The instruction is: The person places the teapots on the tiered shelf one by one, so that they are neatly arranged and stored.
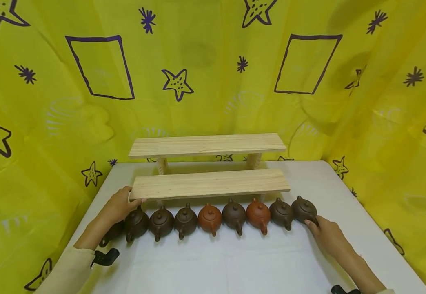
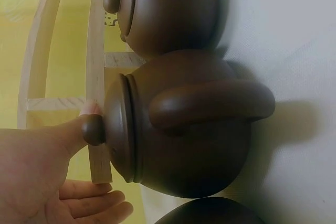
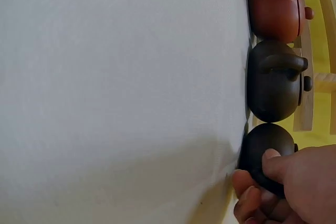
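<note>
A row of clay teapots, several dark brown and two reddish, runs along the front of a two-tier wooden shelf. My left hand (image 1: pixel 120 205) grips the left end of the lower shelf board (image 1: pixel 209 183), thumb at the front edge and fingers round the end. Just below it sit a dark teapot (image 2: pixel 178 150) and the leftmost teapot (image 1: pixel 113 232), partly hidden by that forearm. At the row's right end, my right hand (image 1: pixel 326 230) pinches the handle side of the last dark teapot (image 1: pixel 303 207). In the right wrist view, this teapot (image 3: pixel 266 139) touches its dark neighbour (image 3: pixel 273 85).
The upper shelf board (image 1: pixel 207 145) stands behind the lower one on wooden supports. A white cloth (image 1: pixel 213 265) covers the table in front of the teapots. Yellow curtains (image 1: pixel 213 110) with drawn stars enclose the back and both sides.
</note>
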`<action>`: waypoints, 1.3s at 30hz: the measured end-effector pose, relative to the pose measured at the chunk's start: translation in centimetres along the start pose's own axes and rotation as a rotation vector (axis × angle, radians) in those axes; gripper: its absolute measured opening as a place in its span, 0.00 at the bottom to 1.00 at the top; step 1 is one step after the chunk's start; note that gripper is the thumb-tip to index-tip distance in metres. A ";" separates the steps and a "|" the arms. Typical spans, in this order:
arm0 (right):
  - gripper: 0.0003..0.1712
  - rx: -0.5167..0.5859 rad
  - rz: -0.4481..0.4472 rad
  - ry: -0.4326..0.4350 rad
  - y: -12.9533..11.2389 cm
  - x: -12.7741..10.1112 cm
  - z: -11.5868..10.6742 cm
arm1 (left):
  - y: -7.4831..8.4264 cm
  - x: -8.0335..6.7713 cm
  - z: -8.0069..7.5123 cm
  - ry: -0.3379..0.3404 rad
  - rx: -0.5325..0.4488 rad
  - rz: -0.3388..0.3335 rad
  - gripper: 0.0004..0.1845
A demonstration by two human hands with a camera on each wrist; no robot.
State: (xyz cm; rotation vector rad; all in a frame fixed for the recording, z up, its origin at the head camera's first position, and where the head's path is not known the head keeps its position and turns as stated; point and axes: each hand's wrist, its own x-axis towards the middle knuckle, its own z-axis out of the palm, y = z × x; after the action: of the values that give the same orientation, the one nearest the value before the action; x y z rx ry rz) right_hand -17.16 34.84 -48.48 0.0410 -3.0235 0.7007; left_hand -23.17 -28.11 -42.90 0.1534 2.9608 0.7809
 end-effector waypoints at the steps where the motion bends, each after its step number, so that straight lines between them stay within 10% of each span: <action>1: 0.17 0.006 0.007 -0.002 0.0 0.0 0.0 | 0.0 0.0 0.0 0.000 -0.002 -0.004 0.42; 19: 0.19 0.046 -0.066 0.202 -0.5 0.0 -1.3 | -0.3 0.0 0.1 0.007 -0.001 0.005 0.40; 39: 0.24 0.059 -0.081 0.199 -4.5 4.4 -6.8 | -0.1 0.0 -0.1 -0.008 -0.001 -0.012 0.42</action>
State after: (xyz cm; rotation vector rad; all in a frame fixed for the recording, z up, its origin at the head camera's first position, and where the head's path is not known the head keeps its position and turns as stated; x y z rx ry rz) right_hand -21.22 33.74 -40.24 0.0897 -2.7952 0.7390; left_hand -23.16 -28.20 -42.89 0.1382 2.9510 0.7788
